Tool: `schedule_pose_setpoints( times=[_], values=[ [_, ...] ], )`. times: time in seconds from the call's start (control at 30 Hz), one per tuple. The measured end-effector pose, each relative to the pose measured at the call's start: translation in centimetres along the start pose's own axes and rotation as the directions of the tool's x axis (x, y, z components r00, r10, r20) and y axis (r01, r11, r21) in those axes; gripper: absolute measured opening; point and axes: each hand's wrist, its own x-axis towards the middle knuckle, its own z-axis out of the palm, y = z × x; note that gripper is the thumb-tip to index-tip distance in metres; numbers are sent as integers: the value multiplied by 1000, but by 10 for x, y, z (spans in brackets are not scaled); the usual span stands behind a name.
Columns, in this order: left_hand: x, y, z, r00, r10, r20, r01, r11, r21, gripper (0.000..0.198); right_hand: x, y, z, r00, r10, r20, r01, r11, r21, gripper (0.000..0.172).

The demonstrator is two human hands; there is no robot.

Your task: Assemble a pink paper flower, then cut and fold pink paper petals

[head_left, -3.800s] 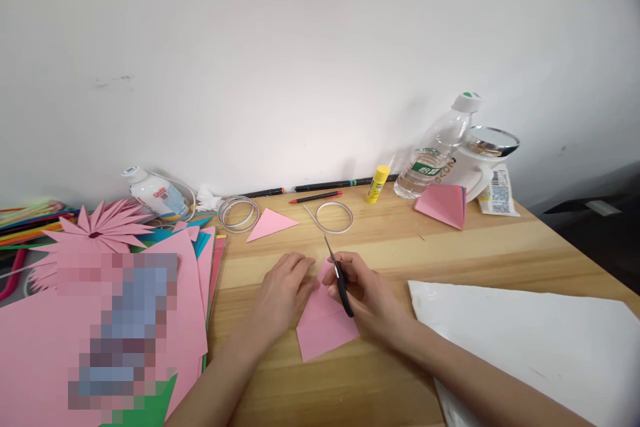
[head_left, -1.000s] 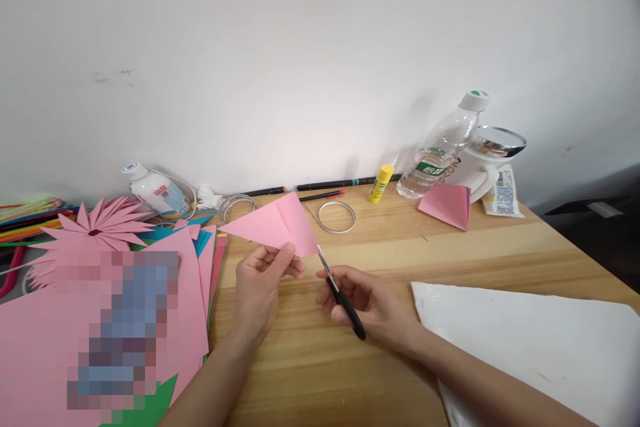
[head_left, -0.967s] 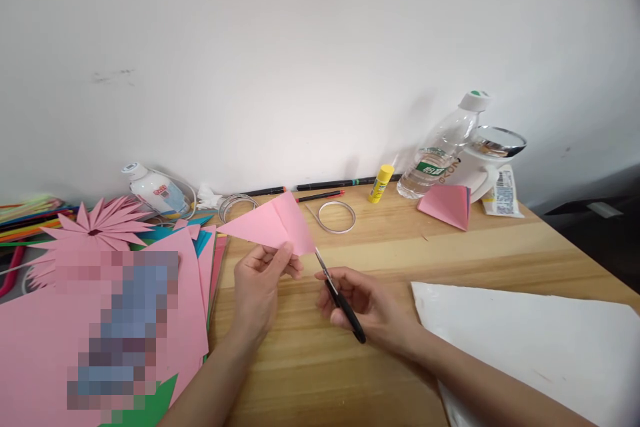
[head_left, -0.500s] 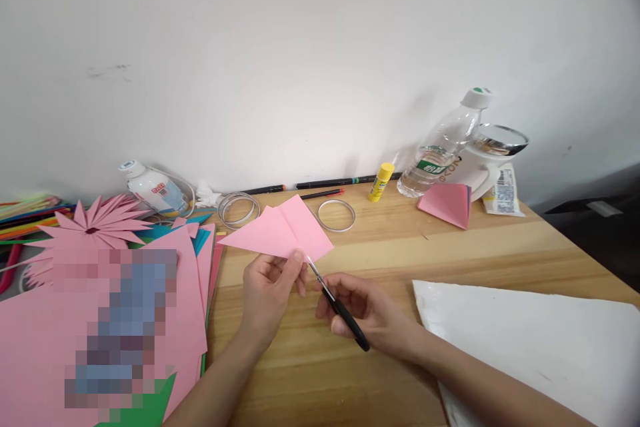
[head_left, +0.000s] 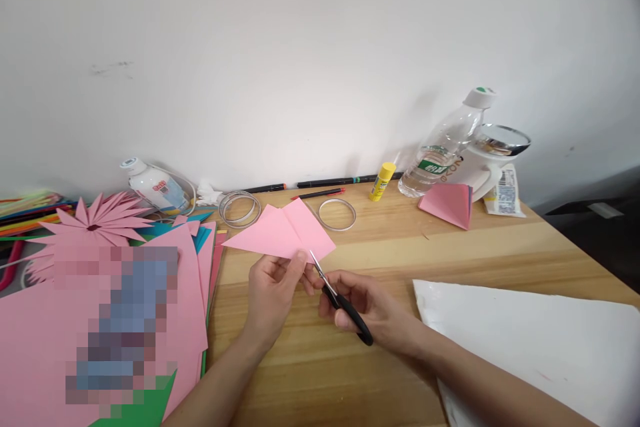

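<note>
My left hand [head_left: 274,294] pinches the lower edge of a folded pink paper piece [head_left: 283,234] and holds it up above the wooden table [head_left: 380,260]. My right hand [head_left: 373,310] grips small black-handled scissors [head_left: 340,297]. The blade tips touch the paper's lower right edge, just right of my left thumb. The paper shows a crease down its middle and points to the left.
A stack of coloured sheets [head_left: 190,280] with a pink paper flower [head_left: 95,227] lies at left. Tape rings [head_left: 337,214], pens [head_left: 317,194], a glue stick [head_left: 379,182], a water bottle [head_left: 443,147], a folded pink piece [head_left: 447,204] and a white sheet [head_left: 525,340] lie around.
The pink paper was lifted off the table by my left hand and turned flatter. The scissors moved up so their tips meet the paper's edge.
</note>
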Motion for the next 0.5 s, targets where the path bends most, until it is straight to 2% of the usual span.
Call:
schedule_pose_setpoints(
  times=[0.5],
  values=[
    [0, -1, 0, 1000, 12, 10, -12, 999, -31, 17, 1, 2, -1, 1000, -4, 24, 4, 1000, -27, 47]
  ],
)
